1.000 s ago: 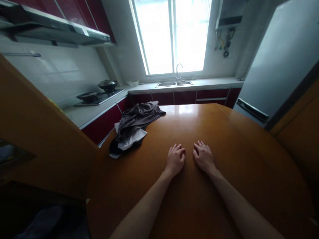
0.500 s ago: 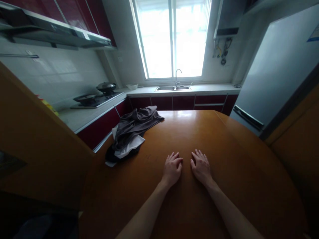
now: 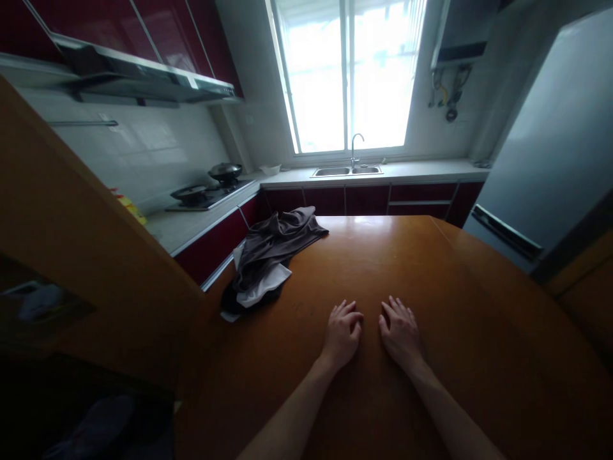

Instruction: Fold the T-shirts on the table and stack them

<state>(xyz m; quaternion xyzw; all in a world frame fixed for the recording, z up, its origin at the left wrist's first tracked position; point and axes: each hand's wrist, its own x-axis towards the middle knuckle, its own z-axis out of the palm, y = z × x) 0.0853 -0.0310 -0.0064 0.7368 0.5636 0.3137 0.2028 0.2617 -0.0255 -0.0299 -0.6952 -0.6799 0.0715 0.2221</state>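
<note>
Clothes pile (image 3: 280,243) lies heaped on the table (image 3: 383,255) near its far left edge, apart from your left hand (image 3: 341,335) and right hand (image 3: 401,332), both palm-down, loosely open, holding nothing, seemingly placed there for support.

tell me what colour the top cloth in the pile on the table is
The top cloth is brownish grey, best seen in the head view.

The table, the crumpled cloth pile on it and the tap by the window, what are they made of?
Table: probably wood or wood veneer, glossily varnished; it's orange-brown and shines near its far edge.
Cloth pile: soft fabric, as it falls in loose folds; I can't tell which fibre.
Tap: likely smooth metal, judging by its silvery look.
</note>
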